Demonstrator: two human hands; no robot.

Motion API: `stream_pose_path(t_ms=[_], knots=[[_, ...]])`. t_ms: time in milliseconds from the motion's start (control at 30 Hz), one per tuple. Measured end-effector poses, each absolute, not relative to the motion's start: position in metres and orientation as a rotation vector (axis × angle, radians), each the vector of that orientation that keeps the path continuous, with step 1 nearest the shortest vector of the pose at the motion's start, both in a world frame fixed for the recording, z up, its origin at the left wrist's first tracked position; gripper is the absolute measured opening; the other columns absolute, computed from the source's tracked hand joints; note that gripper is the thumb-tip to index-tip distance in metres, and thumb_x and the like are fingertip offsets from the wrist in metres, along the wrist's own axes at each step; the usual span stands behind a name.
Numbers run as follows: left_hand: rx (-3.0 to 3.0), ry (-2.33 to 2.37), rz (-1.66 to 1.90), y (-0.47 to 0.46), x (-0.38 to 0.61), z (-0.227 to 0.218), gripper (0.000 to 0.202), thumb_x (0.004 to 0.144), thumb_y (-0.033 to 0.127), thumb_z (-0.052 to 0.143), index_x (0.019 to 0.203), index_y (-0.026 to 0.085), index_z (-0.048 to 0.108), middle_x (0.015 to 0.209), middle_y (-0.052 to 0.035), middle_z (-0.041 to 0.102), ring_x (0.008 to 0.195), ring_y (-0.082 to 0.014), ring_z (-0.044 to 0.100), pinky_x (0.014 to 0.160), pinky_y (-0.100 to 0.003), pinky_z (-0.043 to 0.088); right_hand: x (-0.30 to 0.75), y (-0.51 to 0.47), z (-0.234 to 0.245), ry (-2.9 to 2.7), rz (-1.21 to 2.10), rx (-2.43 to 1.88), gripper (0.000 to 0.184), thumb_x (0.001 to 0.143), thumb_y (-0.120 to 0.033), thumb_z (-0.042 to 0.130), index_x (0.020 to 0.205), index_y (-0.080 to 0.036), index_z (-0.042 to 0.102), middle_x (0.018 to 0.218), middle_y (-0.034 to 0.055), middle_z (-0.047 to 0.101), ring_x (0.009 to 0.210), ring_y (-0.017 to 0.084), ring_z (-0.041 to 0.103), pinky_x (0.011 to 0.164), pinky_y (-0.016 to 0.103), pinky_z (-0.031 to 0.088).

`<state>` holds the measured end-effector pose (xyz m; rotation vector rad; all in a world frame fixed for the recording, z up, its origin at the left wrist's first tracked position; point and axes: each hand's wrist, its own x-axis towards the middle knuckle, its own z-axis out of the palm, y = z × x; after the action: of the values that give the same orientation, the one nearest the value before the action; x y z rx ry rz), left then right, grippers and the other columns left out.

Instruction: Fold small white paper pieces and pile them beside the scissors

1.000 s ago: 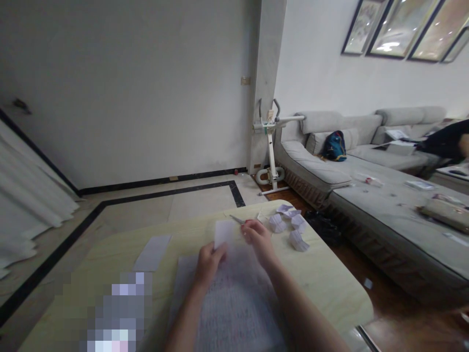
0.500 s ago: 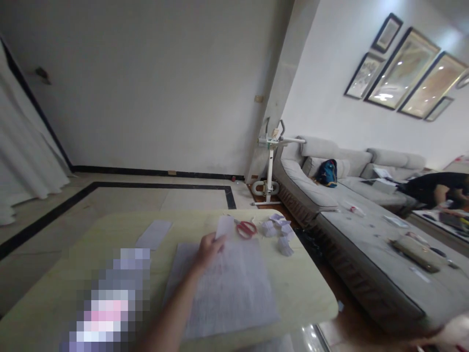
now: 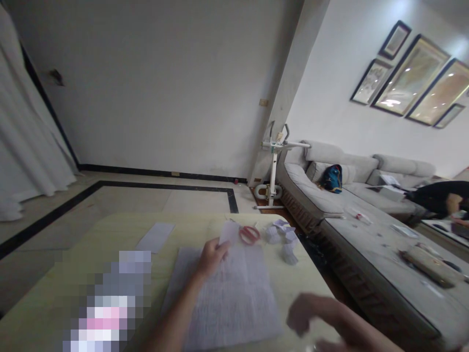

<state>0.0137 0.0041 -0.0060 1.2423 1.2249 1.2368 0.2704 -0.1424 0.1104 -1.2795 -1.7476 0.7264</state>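
My left hand (image 3: 213, 256) is closed, pinching a small pale piece of paper (image 3: 229, 231) between thumb and fingers. Under it lies a large printed sheet (image 3: 234, 298) on the pale yellow table (image 3: 318, 288). Just right of the held paper are red-handled scissors (image 3: 249, 235). Beyond them sit several folded or crumpled bits of white paper (image 3: 281, 231). My right hand (image 3: 308, 315) hovers blurred over the table's right side, near the sheet's lower right corner; its fingers are smeared by motion. Another pale paper slip (image 3: 156, 237) rests at the far left.
A blurred-out pixelated object (image 3: 106, 313) stands on the table's left. Right of the table is a grey sofa (image 3: 373, 254) with a blue backpack (image 3: 332, 178). A white exercise machine (image 3: 274, 171) stands behind. A person in black (image 3: 443, 193) bends over at the far right.
My right hand has come into view from the lower right, over the table. My left hand still holds the paper in nearly the same place. The view has shifted slightly.
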Motion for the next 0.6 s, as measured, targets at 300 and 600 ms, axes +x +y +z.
stream_pose_path(t_ms=[300,600], knots=[[1.25,1.224,1.168,0.002,0.014,-0.001,0.037,0.069,0.049,0.06,0.06,0.013,0.06,0.047,0.0007,0.053,0.043,-0.0115,0.047,0.045,-0.022,0.034,0.19,-0.015,0.066,-1.679,0.821,-1.217,0.038,0.077,-0.033,0.062,0.113,-0.022,0.056,0.099,0.008,0.063,0.081,0.02,0.059,0.072,0.034,0.047],[1.288,1.243,1.122,-0.001,0.016,-0.009,0.031,0.074,0.041,0.058,0.071,0.011,0.064,0.055,-0.0016,0.056,0.049,-0.0121,0.05,0.047,-0.021,0.036,0.145,0.033,0.028,-1.508,0.787,-1.245,0.026,0.074,-0.031,0.059,0.054,-0.017,0.05,0.051,-0.0027,0.046,0.05,0.012,0.043,0.047,0.023,0.033]])
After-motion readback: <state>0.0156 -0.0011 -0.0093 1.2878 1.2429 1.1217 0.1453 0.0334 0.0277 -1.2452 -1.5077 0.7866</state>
